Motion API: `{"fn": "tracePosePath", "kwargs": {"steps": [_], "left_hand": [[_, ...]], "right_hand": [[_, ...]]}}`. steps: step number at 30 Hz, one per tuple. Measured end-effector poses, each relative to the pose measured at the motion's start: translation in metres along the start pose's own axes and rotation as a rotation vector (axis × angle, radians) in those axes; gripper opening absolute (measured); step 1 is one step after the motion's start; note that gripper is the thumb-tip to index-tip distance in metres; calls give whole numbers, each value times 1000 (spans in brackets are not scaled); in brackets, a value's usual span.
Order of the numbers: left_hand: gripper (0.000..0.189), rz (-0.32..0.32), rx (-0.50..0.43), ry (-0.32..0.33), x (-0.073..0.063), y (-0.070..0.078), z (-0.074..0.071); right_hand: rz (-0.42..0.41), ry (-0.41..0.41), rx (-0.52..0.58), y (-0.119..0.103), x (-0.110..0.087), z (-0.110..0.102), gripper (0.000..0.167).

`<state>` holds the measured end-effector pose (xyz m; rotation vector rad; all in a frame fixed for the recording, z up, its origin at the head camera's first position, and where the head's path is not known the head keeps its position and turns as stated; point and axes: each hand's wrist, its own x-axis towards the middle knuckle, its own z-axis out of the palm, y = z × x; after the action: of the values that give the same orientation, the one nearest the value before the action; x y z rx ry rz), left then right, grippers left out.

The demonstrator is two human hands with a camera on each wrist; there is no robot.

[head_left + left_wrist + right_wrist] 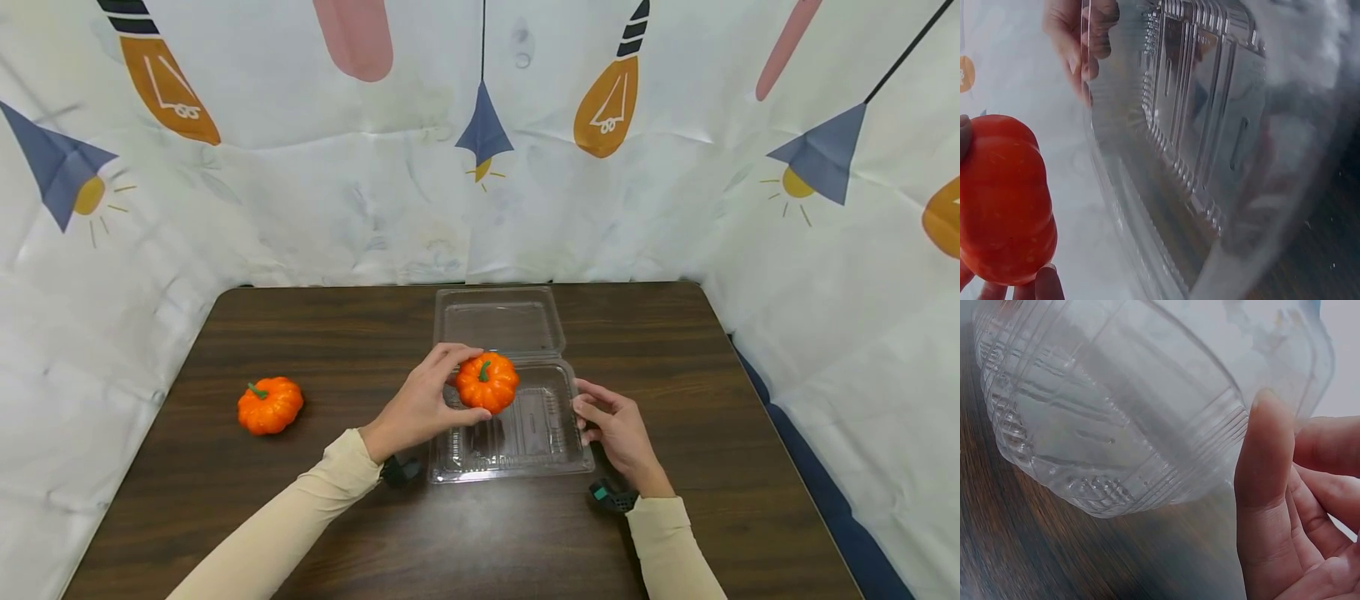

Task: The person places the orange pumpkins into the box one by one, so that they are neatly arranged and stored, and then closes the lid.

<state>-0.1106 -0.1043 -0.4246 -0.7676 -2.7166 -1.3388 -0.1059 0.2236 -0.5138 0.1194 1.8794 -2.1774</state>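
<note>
An orange toy pumpkin with a green stem is gripped between the thumb and fingers of my left hand, above the left part of a clear plastic clamshell container. The same pumpkin fills the left side of the left wrist view. My right hand pinches the container's right rim; in the right wrist view the thumb presses against the clear wall. The container's lid lies folded back, away from me. A second orange pumpkin sits on the table to the left.
The dark wood-grain table has rounded far corners. White cloth printed with lamps and bulbs hangs behind and at both sides. Dark blue fabric shows beyond the table's right edge. Each wrist carries a black strap.
</note>
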Motion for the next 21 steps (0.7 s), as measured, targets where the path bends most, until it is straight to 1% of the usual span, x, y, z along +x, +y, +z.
{"fn": "tracePosePath", "kwargs": {"steps": [13,21], "left_hand": [[76,-6,-3,-81,5,2,20],[76,-21,17,-118,8,3,28]], "right_hand": [[7,-3,20,0,2,10,59],[21,-3,23,1,3,10,58]]}}
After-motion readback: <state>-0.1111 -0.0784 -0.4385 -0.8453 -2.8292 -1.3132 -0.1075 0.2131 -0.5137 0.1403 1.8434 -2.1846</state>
